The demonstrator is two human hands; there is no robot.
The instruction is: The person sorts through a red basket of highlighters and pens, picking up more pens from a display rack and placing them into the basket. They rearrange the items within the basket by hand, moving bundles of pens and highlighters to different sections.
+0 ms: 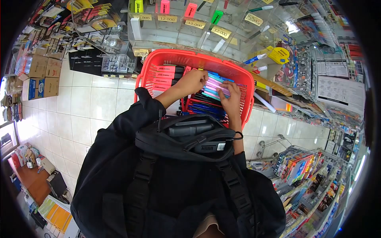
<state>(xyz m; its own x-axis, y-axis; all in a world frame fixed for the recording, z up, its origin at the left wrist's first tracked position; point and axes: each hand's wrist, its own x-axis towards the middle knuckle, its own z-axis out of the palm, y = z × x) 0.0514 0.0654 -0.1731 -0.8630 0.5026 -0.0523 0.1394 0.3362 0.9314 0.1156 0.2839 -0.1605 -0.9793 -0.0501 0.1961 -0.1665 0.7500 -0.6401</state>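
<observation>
A red plastic basket (186,54) stands in front of me, filled with pens and markers. My left hand (192,82) is inside it, its fingers closed at the left end of a row of pink, purple and blue pens (214,85); what they pinch is too small to make out. At the right end of that row lies my right hand (230,93), fingers bent over the pens and touching them. Red-labelled black markers (166,75) fill the basket's left side. Dark blue pens (205,111) lie nearer to me, below black ones.
Beyond the basket rises a clear display shelf (166,31) with highlighters and price tags. Cardboard boxes (39,71) stand at the left. A metal trolley (274,146) and goods racks are at the right. A black bag (178,146) hangs at my chest.
</observation>
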